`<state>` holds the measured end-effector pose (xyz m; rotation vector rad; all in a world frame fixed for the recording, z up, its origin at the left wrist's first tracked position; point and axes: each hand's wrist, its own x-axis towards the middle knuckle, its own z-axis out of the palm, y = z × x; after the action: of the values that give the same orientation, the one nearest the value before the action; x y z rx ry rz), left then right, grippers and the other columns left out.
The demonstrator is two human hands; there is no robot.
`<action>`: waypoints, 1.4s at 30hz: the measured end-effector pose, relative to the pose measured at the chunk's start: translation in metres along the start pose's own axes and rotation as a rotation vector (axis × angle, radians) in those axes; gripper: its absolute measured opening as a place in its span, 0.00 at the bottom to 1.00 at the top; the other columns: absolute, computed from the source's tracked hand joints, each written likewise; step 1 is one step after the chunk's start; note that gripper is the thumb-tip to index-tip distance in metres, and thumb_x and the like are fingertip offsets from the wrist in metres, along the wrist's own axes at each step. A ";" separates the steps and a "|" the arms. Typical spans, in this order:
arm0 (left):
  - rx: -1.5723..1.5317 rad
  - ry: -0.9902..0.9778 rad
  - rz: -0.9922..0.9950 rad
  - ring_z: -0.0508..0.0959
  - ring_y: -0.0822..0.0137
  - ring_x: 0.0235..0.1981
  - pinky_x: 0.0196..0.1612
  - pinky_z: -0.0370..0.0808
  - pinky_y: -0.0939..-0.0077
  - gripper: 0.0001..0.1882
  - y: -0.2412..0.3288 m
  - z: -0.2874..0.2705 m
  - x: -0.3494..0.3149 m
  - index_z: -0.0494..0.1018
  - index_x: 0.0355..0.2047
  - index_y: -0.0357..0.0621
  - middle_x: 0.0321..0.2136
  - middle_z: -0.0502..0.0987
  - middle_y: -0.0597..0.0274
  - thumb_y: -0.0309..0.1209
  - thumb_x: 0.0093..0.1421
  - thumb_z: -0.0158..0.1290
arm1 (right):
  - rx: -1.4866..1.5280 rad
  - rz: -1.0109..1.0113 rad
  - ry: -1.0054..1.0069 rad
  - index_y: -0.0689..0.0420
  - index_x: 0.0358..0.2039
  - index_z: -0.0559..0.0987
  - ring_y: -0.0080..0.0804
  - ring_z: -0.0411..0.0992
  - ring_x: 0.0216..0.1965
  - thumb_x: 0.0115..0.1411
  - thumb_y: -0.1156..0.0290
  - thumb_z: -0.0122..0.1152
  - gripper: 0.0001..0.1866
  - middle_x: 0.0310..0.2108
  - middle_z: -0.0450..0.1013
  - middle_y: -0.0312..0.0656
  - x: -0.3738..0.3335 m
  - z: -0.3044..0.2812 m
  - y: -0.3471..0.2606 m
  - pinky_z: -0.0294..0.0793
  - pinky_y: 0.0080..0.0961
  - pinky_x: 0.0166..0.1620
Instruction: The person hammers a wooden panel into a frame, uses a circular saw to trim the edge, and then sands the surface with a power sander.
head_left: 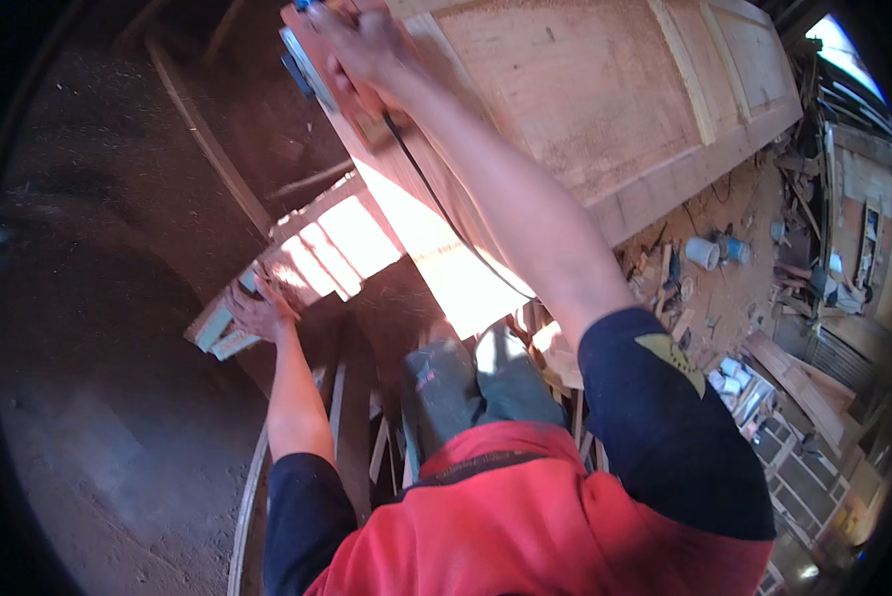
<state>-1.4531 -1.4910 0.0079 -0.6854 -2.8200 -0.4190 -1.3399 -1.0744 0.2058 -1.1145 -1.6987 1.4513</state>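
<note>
My right hand (371, 50) is at the top, closed round an orange-red electric planer (368, 97) with a blue knob at its front. The planer rests along the edge of a long wooden panel (575, 89), and its black cord (428, 189) trails back under my right forearm. At the left, my left hand (260, 310) grips the end of a sunlit wooden plank (312, 260), its fingers partly in shadow. Strong sunlight washes out the near end of the long edge board (466, 288).
Wood shavings cover the floor at the right, where a white bucket (702, 252) and a blue container (736, 249) lie. Timber pieces (799, 382) and a wooden frame (802, 477) are stacked at the far right. A loose timber (207, 134) lies across the dark ground.
</note>
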 end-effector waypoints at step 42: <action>0.004 -0.067 -0.071 0.62 0.49 0.69 0.67 0.55 0.39 0.35 0.034 0.008 0.004 0.69 0.61 0.44 0.65 0.66 0.52 0.59 0.67 0.43 | 0.000 0.321 -0.113 0.66 0.43 0.79 0.47 0.80 0.30 0.60 0.34 0.58 0.39 0.26 0.78 0.54 -0.127 -0.040 0.021 0.77 0.36 0.33</action>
<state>-1.4413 -1.4577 0.0093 -0.6103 -2.9144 -0.4099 -1.2445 -1.1700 0.2007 -1.3762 -1.6502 1.7380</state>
